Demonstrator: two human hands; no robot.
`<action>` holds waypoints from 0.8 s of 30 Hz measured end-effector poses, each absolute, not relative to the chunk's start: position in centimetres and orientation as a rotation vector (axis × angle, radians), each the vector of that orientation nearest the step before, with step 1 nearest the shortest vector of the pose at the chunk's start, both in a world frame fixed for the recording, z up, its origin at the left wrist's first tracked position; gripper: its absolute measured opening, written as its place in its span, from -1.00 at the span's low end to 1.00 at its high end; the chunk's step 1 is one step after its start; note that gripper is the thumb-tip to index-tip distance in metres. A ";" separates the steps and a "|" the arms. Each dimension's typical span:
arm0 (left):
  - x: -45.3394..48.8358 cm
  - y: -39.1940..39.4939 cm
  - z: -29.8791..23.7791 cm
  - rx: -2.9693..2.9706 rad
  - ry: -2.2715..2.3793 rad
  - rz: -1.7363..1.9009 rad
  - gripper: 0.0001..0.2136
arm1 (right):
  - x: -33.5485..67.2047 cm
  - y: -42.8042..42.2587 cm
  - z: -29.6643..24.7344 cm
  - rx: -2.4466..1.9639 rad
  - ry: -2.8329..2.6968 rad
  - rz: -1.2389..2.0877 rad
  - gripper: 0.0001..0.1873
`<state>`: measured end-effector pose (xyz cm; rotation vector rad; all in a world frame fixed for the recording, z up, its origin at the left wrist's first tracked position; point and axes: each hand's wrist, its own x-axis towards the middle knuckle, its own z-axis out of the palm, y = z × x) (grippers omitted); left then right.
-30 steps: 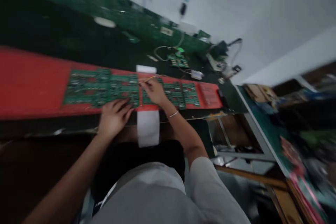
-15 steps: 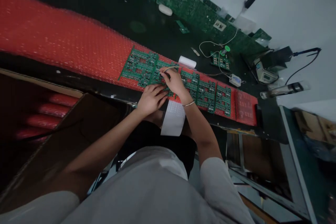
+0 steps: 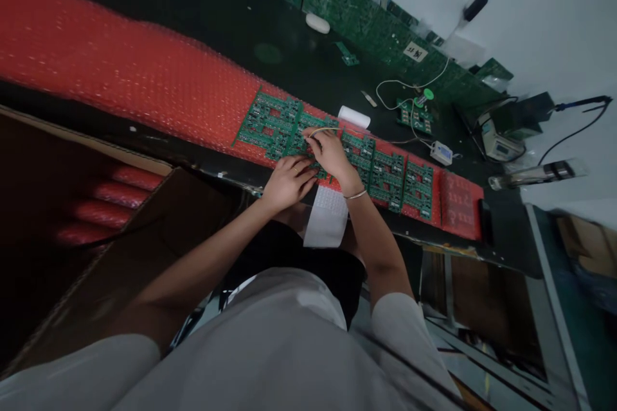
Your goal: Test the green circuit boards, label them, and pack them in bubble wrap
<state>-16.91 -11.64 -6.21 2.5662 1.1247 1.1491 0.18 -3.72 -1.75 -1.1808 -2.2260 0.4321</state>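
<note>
A row of green circuit boards (image 3: 270, 121) lies on red bubble wrap (image 3: 183, 77) along the bench. My right hand (image 3: 331, 153) is over one of the middle boards, its fingers pinched on a thin pale wire (image 3: 326, 129). That wire loops over the hand and runs right, toward a small white box (image 3: 441, 153). The tip under my right fingers is too small to make out. My left hand (image 3: 288, 181) lies at the same board's near edge, fingers stretched out and lightly bent, touching it. White paper strip (image 3: 325, 217) hangs over the bench edge below the hands.
Behind the boards sit a white roll (image 3: 354, 117), a green solder spool (image 3: 425, 98) and another board (image 3: 414, 117). A soldering station (image 3: 501, 138) stands at the right. Red rolls fill a cardboard box (image 3: 168, 205) at the left. Green board panels (image 3: 347, 0) line the back.
The whole view has shifted, so the bench appears slightly further right. Both hands stay at the same board with almost the same pose.
</note>
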 end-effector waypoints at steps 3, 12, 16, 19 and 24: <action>-16.9 -11.7 -6.0 2.555 1.124 1.144 -0.74 | 0.1 -3.7 -1.7 -1.165 -2.227 0.434 -0.71; -16.9 -11.8 -5.9 2.497 1.135 1.102 -0.75 | 0.2 -3.5 -1.7 -1.174 -2.230 0.437 -0.75; -17.1 -11.6 -5.7 2.508 1.133 1.094 -0.75 | 0.3 -3.2 -2.2 -1.178 -2.185 0.453 -0.77; -16.8 -12.3 -5.5 2.508 1.140 1.140 -0.77 | 0.5 -2.8 -2.5 -1.212 -2.108 0.472 -0.77; -14.7 -16.1 -6.0 2.575 0.884 1.123 -0.82 | 0.8 -2.6 -2.7 -1.190 -2.072 0.506 -0.75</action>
